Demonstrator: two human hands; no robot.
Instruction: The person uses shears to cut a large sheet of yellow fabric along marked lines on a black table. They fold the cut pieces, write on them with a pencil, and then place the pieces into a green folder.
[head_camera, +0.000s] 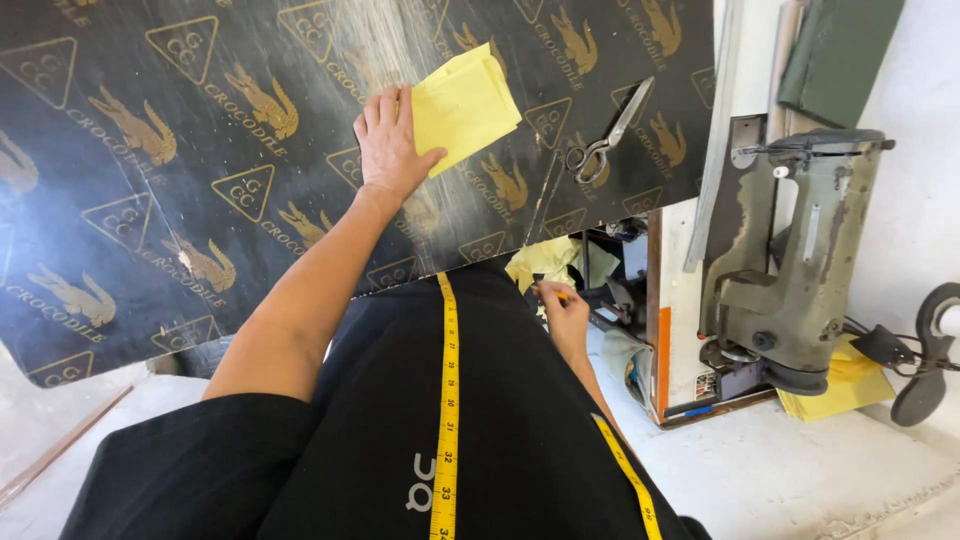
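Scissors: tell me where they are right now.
In the head view, the scissors lie on the dark table, right of the yellow cloth under the left hand, near the sewing machine.

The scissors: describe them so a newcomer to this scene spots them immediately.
Start at the large black table patterned with gold emblems. Near its right edge, right of the folded yellow cloth under the left hand, lie the scissors. They are the only metal thing there: silver, closed, blades angled up-right.
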